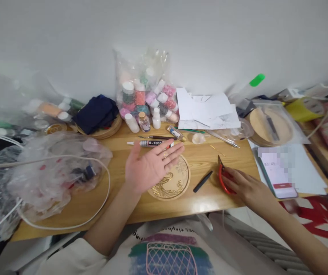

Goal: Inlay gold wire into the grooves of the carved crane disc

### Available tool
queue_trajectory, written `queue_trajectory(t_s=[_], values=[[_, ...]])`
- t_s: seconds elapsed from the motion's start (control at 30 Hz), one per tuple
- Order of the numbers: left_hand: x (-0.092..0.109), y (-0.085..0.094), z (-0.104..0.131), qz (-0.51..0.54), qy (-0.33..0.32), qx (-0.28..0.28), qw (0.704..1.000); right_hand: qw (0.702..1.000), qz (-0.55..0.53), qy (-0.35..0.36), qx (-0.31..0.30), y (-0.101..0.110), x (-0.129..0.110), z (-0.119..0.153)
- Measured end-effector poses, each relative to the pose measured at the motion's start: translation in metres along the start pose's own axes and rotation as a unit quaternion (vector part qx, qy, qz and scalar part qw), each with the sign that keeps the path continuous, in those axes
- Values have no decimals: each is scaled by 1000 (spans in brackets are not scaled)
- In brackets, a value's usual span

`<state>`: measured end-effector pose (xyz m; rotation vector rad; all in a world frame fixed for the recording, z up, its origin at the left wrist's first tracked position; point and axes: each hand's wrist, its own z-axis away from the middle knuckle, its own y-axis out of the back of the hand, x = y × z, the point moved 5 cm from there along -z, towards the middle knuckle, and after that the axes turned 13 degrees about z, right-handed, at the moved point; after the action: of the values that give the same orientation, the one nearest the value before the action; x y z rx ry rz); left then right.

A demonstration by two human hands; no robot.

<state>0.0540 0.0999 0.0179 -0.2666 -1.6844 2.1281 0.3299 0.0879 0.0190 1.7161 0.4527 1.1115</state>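
Observation:
Palm up, my left hand has its fingers stretched out over the upper left of a round wooden disc with a raised gold design. A tiny gold piece seems to lie on its fingers. My right hand is closed on red-handled pliers at the disc's right, their dark tip pointing away from me. Between the disc and the pliers lies a black tweezer-like tool. The B-7000 glue tube is just beyond my left fingers, partly hidden by them.
Bagged bead jars, small bottles and papers line the wall. Crumpled plastic bags and a white cable lie left. A phone rests on paper at right, below a bagged wooden disc.

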Motion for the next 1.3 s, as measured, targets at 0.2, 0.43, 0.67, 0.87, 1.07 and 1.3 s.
queue_trajectory(t_s=[0.2, 0.43, 0.67, 0.87, 1.07, 1.3], values=[[4, 5, -2, 27, 17, -1, 999, 997, -40, -64, 14, 16, -4, -15], [3, 9, -4, 28, 17, 25, 999, 912, -240, -297, 150, 54, -28, -84], [-2, 11, -2, -1, 4, 47, 999, 853, -373, -331, 156, 59, -47, -134], [-9, 7, -1, 9, 8, 57, 998, 900, -294, -284, 154, 63, -54, -145], [-10, 6, -1, 18, 10, 52, 998, 911, -279, -278, 125, 58, -57, -147], [-12, 11, -1, 5, 15, 57, 998, 929, -258, -250, 85, 52, -58, -150]])
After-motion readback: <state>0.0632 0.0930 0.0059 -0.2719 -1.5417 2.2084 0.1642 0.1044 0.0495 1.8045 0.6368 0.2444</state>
